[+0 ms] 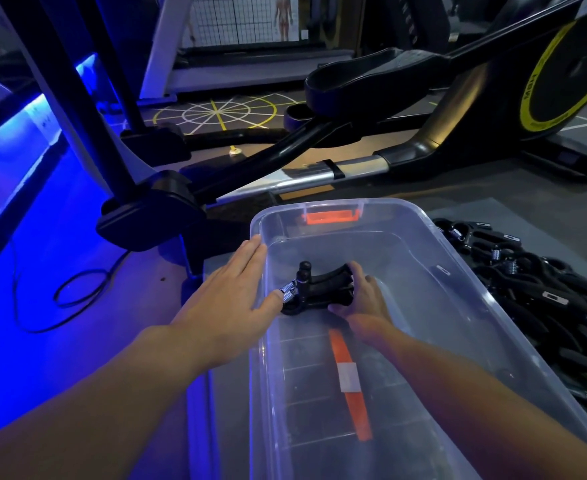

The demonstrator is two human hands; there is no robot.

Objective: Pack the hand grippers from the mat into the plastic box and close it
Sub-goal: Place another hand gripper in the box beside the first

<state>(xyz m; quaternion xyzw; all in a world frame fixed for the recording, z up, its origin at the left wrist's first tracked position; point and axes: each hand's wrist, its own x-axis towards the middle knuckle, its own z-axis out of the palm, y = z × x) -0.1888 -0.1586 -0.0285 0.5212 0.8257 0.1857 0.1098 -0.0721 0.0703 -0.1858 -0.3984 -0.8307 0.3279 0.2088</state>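
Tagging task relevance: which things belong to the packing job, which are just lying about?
Job: clear plastic box; black spring hand grippers held by right hand inside it; left hand flat against its rim; pile of black hand grippers on grey mat.
Lying about: black elliptical trainer; black floor cable; yellow floor markings.

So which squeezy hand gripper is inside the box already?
The hand gripper gripped by the right hand, low inside the clear plastic box. Every other one lies in the black pile on the mat, outside the box's right wall.
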